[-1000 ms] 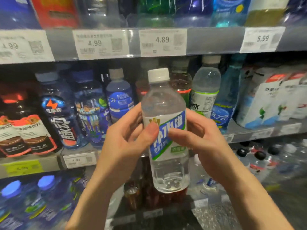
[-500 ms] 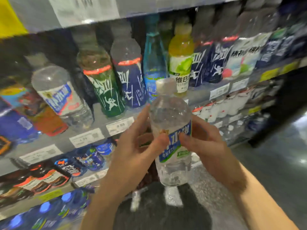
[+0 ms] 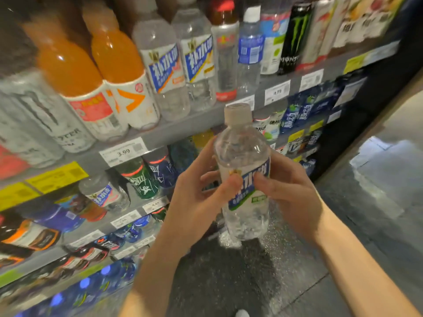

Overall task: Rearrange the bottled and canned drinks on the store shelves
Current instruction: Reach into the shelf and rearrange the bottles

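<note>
I hold a clear water bottle (image 3: pixel 242 161) with a white cap and a blue and white label upright in front of the shelves. My left hand (image 3: pixel 196 197) grips its left side, thumb across the label. My right hand (image 3: pixel 290 191) grips the right side, thumb on the label too. On the upper shelf (image 3: pixel 183 129) stand two clear bottles with the same blue label (image 3: pixel 164 65), just above and left of the one I hold. A third such bottle (image 3: pixel 103 193) stands on the shelf below, at the left.
Orange drink bottles (image 3: pixel 114 65) and white Monster cans (image 3: pixel 43 115) fill the upper shelf's left; a black Monster can (image 3: pixel 295 33) stands at its right. Green and blue bottles (image 3: pixel 142 177) sit on the lower shelf. Price tags (image 3: pixel 123 152) line the shelf edges. Dark floor (image 3: pixel 343 225) lies at right.
My view has swung up and to the right along the shelves, so a higher shelf with orange bottles and matching clear bottles now shows. Both hands keep their grip on the bottle.
</note>
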Motion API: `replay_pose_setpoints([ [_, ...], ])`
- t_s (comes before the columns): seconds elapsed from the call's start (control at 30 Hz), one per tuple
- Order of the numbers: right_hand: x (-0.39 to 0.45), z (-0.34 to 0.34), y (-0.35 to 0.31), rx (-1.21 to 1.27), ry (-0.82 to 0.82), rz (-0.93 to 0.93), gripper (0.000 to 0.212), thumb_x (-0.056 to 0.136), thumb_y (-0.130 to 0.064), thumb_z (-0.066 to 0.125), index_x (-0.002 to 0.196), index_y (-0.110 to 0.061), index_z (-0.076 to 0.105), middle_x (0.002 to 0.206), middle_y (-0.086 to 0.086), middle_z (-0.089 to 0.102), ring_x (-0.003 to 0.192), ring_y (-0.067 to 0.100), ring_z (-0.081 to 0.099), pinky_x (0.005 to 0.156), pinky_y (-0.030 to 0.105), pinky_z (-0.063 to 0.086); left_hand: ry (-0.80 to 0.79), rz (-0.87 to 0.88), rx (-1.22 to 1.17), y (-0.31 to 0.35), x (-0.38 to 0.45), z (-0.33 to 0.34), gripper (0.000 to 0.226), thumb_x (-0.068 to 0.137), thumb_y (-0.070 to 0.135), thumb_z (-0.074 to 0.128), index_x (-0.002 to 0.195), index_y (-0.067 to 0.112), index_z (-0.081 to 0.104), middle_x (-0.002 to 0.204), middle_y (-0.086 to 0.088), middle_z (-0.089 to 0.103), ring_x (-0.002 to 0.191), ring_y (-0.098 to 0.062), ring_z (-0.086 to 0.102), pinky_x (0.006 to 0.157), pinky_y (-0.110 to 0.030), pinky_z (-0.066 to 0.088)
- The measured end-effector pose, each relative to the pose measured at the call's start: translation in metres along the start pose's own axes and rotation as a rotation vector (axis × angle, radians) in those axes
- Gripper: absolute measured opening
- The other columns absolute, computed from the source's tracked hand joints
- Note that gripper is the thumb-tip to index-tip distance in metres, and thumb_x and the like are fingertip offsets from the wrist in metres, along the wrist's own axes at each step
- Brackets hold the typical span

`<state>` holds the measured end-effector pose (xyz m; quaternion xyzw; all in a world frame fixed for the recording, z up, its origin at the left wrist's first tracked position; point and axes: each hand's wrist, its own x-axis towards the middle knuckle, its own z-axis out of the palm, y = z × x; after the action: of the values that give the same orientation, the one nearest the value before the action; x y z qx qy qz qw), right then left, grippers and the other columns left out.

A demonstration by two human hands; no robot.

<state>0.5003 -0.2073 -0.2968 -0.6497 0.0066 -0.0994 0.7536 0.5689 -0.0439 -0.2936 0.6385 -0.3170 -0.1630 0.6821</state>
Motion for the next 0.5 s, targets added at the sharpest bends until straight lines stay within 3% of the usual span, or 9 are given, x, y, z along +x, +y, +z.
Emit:
replay_pose_setpoints([
  [0.07, 0.001, 0.003, -0.018, -0.004, 0.007, 0.008, 0.040, 0.076, -0.030, 0.068, 0.116, -0.030, 0.074, 0.112, 0.001, 0.075, 0.108, 0.025, 0.069, 0.087, 0.035, 0.053, 0.016, -0.007, 0.007, 0.018, 0.003, 0.001, 0.065, 0.090, 0.043, 0.067, 0.148, 0.027, 0.043, 0.139, 0.002, 0.062, 0.124, -0.024, 0.062, 0.098, -0.046, 0.054],
  [0.23, 0.000, 0.017, -0.055, -0.012, 0.038, 0.049, 0.051, 0.070, -0.035, 0.077, 0.120, -0.024, 0.071, 0.114, 0.004, 0.075, 0.111, 0.027, 0.068, 0.092, 0.045, 0.054, -0.002, -0.018, -0.003, 0.056, 0.001, -0.003, 0.055, 0.090, 0.041, 0.066, 0.141, 0.044, 0.044, 0.136, 0.013, 0.062, 0.121, -0.013, 0.063, 0.093, -0.029, 0.054],
  [0.37, -0.006, 0.028, -0.070, -0.071, 0.047, 0.068, 0.066, 0.072, -0.036, 0.072, 0.133, -0.014, 0.060, 0.124, 0.007, 0.072, 0.120, 0.028, 0.065, 0.101, 0.051, 0.050, -0.041, -0.036, 0.000, 0.070, -0.004, -0.011, 0.064, 0.087, 0.040, 0.065, 0.146, 0.037, 0.041, 0.136, 0.018, 0.061, 0.121, -0.006, 0.061, 0.089, -0.021, 0.053],
  [0.5, -0.011, 0.027, -0.074, -0.083, 0.072, 0.065, 0.074, 0.072, -0.036, 0.073, 0.139, -0.010, 0.055, 0.132, 0.004, 0.068, 0.128, 0.023, 0.060, 0.111, 0.054, 0.044, -0.050, -0.055, 0.017, 0.072, -0.003, -0.012, 0.073, 0.083, 0.040, 0.067, 0.149, 0.033, 0.040, 0.139, 0.014, 0.060, 0.123, -0.007, 0.061, 0.092, -0.024, 0.053],
])
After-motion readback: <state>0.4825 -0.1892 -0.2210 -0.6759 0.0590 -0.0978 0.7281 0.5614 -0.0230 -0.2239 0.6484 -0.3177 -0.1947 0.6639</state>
